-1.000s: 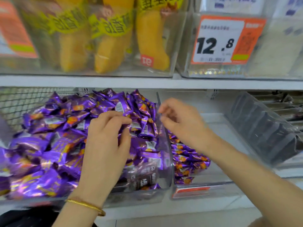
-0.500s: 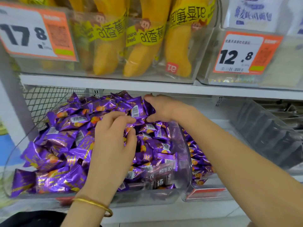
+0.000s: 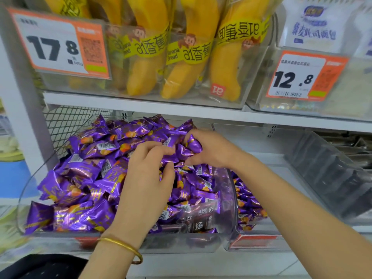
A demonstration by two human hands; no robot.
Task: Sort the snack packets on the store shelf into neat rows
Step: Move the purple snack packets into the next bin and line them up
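Your right hand [image 3: 211, 151] has dropped from back of heap toward left hand [image 3: 147, 182]; now nearly knuckle to knuckle. Right fingers [image 3: 190, 135] curled round one purple packet [image 3: 188, 148] at top of heap. Left fingers [image 3: 159, 151] bent, thumb and forefinger pinching into snack packets [image 3: 84, 178] just beside it. Packets lie piled loose in clear bin [image 3: 26, 198] on lower shelf [image 3: 221, 264]. More of same in neighbouring bin [image 3: 247, 206], under your right forearm. Gold bangle [image 3: 122, 247] on left wrist.
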